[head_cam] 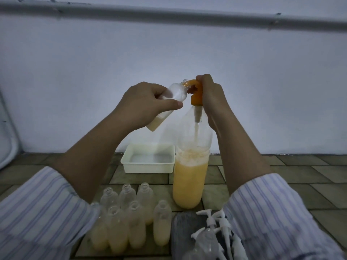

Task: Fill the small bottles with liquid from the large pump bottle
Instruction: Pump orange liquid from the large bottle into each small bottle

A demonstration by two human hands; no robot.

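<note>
The large clear pump bottle (189, 181) stands on the tiled floor, about half full of yellow-orange liquid. Its orange pump head (197, 92) is up high, and my right hand (212, 98) grips it from the right side. My left hand (148, 104) holds a small clear bottle (174, 92) tilted, its open neck right at the pump spout. A little pale yellow liquid sits in that bottle's lower end, below my palm.
Several small open bottles (131, 218), some holding yellow liquid, stand in a group on the tiled floor (300, 177) near me. A white tray (148, 162) lies behind them by the wall. White pump caps (221, 226) and another clear bottle (206, 243) lie on a dark cloth at the lower right.
</note>
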